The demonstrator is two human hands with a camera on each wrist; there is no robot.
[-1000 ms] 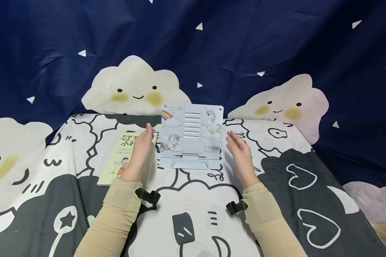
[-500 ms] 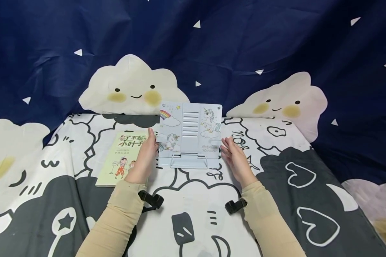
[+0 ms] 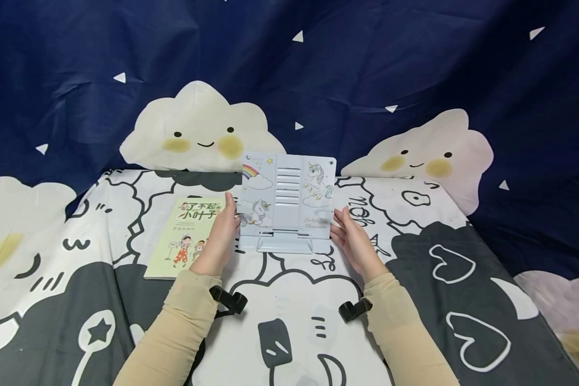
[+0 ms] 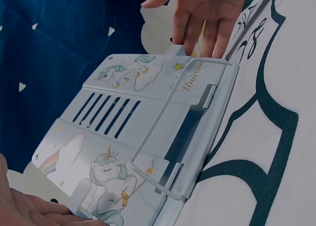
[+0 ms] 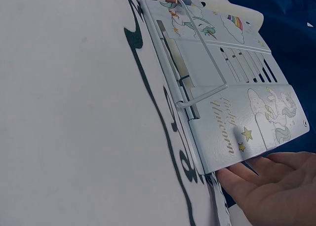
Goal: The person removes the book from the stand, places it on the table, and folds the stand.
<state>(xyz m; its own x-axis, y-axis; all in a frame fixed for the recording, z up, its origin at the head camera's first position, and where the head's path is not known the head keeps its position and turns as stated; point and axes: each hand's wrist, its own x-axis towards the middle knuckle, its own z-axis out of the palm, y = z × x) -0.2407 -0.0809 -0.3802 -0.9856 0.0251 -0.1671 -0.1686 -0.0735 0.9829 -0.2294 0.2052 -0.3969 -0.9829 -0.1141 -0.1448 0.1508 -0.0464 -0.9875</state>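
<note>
Toward the far middle of the bench [image 3: 243, 316], the unicorn stand [image 3: 287, 220] tilts back between the left hand [image 3: 222, 233] and right hand [image 3: 356, 241], fingers loosely straight at its side edges, so I judge uneven pushing could skew or topple it.

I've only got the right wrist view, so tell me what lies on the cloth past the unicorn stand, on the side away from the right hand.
Observer: A green book lies on the cloth to the left of the unicorn stand; in the head view the left hand hides part of it.
Operator: Describe which way its cover faces.
Observer: Up, with dark lettering near the top and small cartoon figures below.
Operator: Now report what is worn on the left wrist.
Observer: A small black device, by the cuff of the beige sleeve.
</note>
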